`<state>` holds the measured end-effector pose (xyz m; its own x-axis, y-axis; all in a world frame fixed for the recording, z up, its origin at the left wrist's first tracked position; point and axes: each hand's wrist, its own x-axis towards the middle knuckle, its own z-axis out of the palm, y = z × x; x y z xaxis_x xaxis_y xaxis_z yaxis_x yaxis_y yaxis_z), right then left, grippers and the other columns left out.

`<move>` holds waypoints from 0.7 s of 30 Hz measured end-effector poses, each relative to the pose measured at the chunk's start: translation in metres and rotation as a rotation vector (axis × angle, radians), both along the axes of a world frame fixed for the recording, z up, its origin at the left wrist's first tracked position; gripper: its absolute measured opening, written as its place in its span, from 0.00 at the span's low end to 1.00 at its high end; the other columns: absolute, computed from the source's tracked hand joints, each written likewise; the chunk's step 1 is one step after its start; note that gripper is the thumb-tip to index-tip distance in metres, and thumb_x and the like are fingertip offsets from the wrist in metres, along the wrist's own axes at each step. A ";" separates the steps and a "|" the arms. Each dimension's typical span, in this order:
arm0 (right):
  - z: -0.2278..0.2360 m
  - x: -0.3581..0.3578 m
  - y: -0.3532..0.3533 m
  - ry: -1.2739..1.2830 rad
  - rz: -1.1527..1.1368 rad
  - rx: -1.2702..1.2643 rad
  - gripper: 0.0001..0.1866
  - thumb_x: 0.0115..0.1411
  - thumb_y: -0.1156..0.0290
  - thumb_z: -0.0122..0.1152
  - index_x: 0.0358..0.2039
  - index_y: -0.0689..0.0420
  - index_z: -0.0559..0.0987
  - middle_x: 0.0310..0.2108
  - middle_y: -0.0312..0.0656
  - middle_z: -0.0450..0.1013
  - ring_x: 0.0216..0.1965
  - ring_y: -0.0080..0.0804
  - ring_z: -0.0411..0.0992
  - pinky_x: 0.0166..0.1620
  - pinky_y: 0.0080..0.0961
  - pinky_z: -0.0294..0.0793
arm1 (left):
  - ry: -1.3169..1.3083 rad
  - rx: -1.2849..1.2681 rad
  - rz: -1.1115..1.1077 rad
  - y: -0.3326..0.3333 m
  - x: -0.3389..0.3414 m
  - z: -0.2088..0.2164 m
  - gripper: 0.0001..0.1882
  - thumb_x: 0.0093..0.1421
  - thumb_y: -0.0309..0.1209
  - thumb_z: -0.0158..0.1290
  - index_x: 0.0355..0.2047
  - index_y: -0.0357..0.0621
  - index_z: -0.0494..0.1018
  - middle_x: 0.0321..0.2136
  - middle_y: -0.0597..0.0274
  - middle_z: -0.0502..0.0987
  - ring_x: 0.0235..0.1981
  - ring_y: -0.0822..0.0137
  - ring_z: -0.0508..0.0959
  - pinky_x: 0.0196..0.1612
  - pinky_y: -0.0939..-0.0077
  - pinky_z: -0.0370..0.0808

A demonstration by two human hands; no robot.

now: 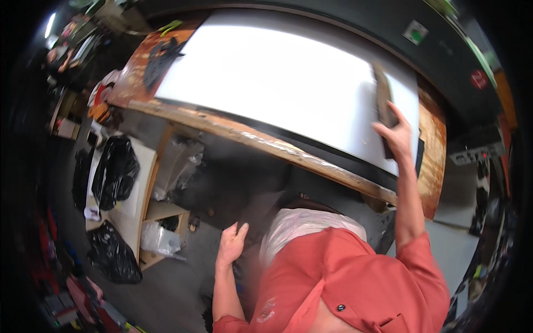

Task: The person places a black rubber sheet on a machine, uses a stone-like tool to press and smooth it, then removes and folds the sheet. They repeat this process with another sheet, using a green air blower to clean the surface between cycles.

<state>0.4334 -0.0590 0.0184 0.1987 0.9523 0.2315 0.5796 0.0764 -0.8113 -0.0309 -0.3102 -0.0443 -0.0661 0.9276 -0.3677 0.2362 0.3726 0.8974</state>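
Note:
My right hand (397, 133) grips a long, narrow brown bar (382, 89), thumb on one side and fingers on the other. It may be wood or a brush back; motion blur hides the detail. The bar lies on or just above the right part of a large, glossy white sheet (266, 72), and I cannot tell if they touch. Beneath the white sheet, a dark layer (311, 141) shows along the near edge. My left hand (233, 243) hangs below the table's front edge, holding nothing, thumb and finger apart.
The worn wooden table (239, 130) carries dark scraps (161, 58) and a yellow-green tool handle (171, 26) at its left end. Black plastic bags (115, 172) sit by a wooden shelf (161, 211) at left. A dark green machine beam (355, 19) runs behind. Another person (64, 64) is far left.

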 end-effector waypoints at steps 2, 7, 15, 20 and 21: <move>-0.010 -0.032 0.032 -0.201 0.051 -0.026 0.49 0.43 0.55 0.75 0.67 0.58 0.71 0.59 0.58 0.64 0.63 0.53 0.64 0.60 0.52 0.73 | 0.008 0.017 -0.034 0.000 0.003 0.019 0.12 0.73 0.33 0.53 0.43 0.34 0.78 0.27 0.70 0.77 0.31 0.78 0.70 0.36 0.75 0.71; -0.046 -0.086 0.073 -0.555 0.002 -0.046 0.48 0.46 0.45 0.73 0.66 0.56 0.72 0.66 0.64 0.58 0.66 0.61 0.58 0.67 0.53 0.65 | 0.040 0.035 -0.113 0.007 0.022 0.045 0.09 0.72 0.30 0.54 0.38 0.35 0.77 0.20 0.78 0.64 0.24 0.82 0.60 0.26 0.79 0.61; -0.047 -0.055 -0.085 -0.044 0.337 -0.122 0.41 0.55 0.65 0.73 0.70 0.55 0.69 0.69 0.52 0.63 0.72 0.47 0.59 0.72 0.42 0.59 | -0.056 0.050 -0.437 0.049 0.034 0.042 0.09 0.68 0.23 0.56 0.47 0.35 0.79 0.21 0.68 0.69 0.24 0.79 0.65 0.28 0.78 0.68; -0.044 -0.068 -0.238 0.288 0.444 -0.448 0.48 0.47 0.72 0.67 0.72 0.56 0.64 0.70 0.48 0.63 0.73 0.45 0.58 0.75 0.39 0.55 | -0.170 0.052 -0.805 0.086 0.034 0.043 0.09 0.68 0.23 0.54 0.46 0.36 0.79 0.21 0.66 0.71 0.24 0.77 0.69 0.29 0.78 0.68; -0.053 -0.084 -0.261 -0.030 0.334 -0.373 0.41 0.47 0.74 0.66 0.66 0.56 0.71 0.66 0.48 0.69 0.68 0.48 0.65 0.71 0.41 0.62 | -0.201 0.087 -0.884 0.091 0.036 0.043 0.07 0.68 0.24 0.54 0.43 0.36 0.79 0.20 0.68 0.70 0.22 0.77 0.68 0.26 0.78 0.66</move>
<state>0.3491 -0.3199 -0.0347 -0.1325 0.9819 -0.1357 0.5968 -0.0303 -0.8018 0.0052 -0.2195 -0.0011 0.7399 0.6350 -0.2221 0.2399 0.0595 0.9690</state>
